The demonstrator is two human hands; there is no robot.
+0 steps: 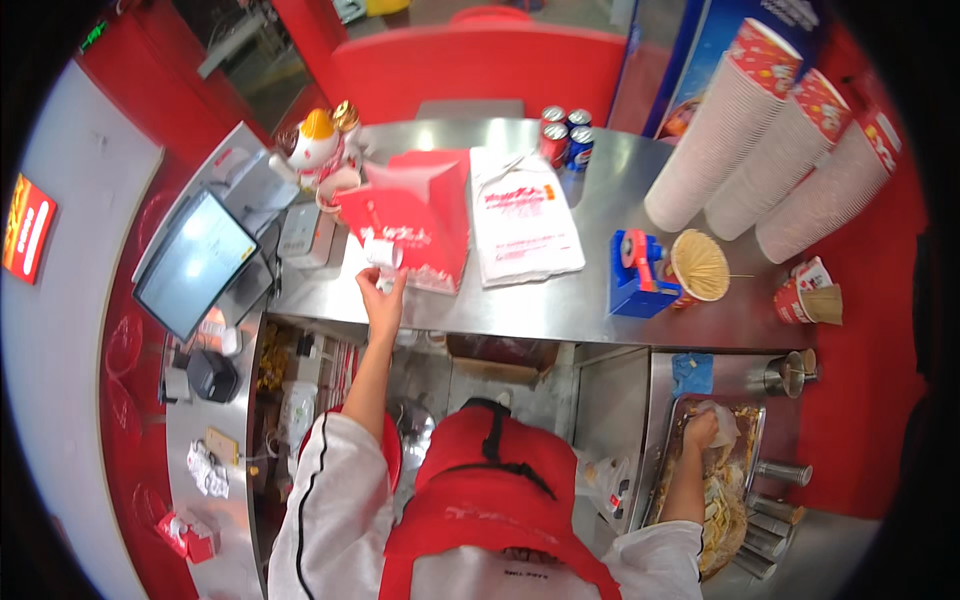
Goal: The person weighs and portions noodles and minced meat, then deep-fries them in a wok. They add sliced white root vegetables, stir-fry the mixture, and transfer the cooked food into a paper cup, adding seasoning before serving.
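My left hand reaches over the steel counter, with thumb and fingertips at either side of a small white cylindrical item. Blur hides exactly what the item is. Just behind it stands a red paper carrier bag with white print. On the right, my right hand holds a crumpled translucent sheet or bag above a metal tray. Pale pieces of food and brown crumbs lie in the tray, partly covered by my forearm.
White printed bags, soda cans and a blue tape dispenser stand on the counter. A cup of wooden sticks sits near tall stacks of paper cups. To the left are a touchscreen, a small printer and a figurine.
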